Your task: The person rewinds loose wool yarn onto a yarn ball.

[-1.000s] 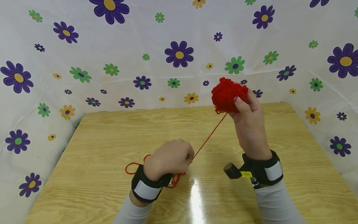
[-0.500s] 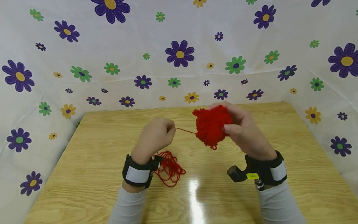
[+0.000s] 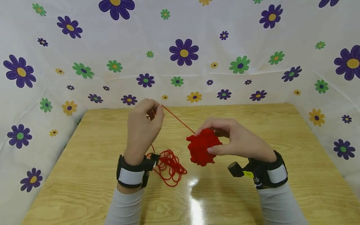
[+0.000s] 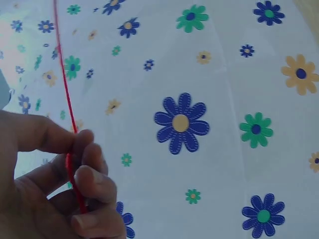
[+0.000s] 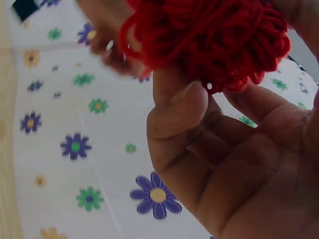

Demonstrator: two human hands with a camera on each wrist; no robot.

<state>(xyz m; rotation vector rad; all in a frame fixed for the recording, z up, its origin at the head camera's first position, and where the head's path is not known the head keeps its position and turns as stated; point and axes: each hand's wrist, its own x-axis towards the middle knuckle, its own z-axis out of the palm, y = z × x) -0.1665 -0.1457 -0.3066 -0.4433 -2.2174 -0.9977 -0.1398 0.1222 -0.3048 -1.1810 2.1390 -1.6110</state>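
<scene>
The fingers of the right hand are curved around a red yarn ball, with the thumb on its near side and the fingertips at its upper edge. The ball is above the desk, right of the loose yarn pile. Compared with half a second ago, the ball has come lower and a little to the left, while the left hand has gone up. Therefore the red strand between them, which was almost level, now slopes clearly down from the left hand to the ball.

The ball looks lumpy, wound from many thick turns, and small loops stick out at its border. In the right wrist view one bigger loop stands out from its side. The strand is straight and thin.

The left hand is raised, with the wrist below and the fingers on top, and it pinches the strand; the left wrist view is rather dark, so I cannot tell exactly which fingertips press it. Below this hand, the yarn continues toward the pile, which lies in tangled loops on the desk. The right forearm comes from the lower right, its hand turned inward. Both wrists wear black bands over grey sleeves. Behind the desk hangs a white cloth with printed flowers.
</scene>
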